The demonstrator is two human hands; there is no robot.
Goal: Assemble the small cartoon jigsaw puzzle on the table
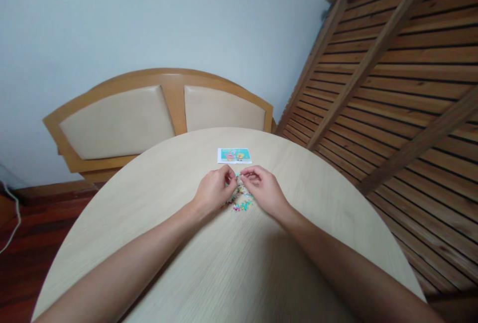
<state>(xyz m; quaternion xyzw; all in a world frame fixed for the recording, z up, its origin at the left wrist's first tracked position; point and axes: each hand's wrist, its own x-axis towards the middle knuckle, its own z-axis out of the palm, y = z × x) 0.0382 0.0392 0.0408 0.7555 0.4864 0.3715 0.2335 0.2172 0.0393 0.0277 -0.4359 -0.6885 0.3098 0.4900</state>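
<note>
Small colourful pieces, which look like tiny jigsaw puzzle pieces point(242, 206), lie loose on the table under and between my hands, in turquoise, yellow, pink and white. My left hand point(216, 186) is closed in a pinch just above them, thumb against forefinger. Opposite it, my right hand point(264, 188) pinches too, its fingertips close to those of the left. A bit of turquoise shows at the meeting fingertips; its exact shape is too small to make out. Just beyond the hands a picture card point(234, 156) lies flat, showing a pink and a yellow cartoon figure on turquoise.
The round, pale wooden table point(317, 243) fills the foreground. Behind it stands a wooden bench or chair back with cream padded panels point(119, 124), against a pale wall. A slatted wooden panel point(403, 89) leans at the right. A white cable point(17, 218) hangs at far left.
</note>
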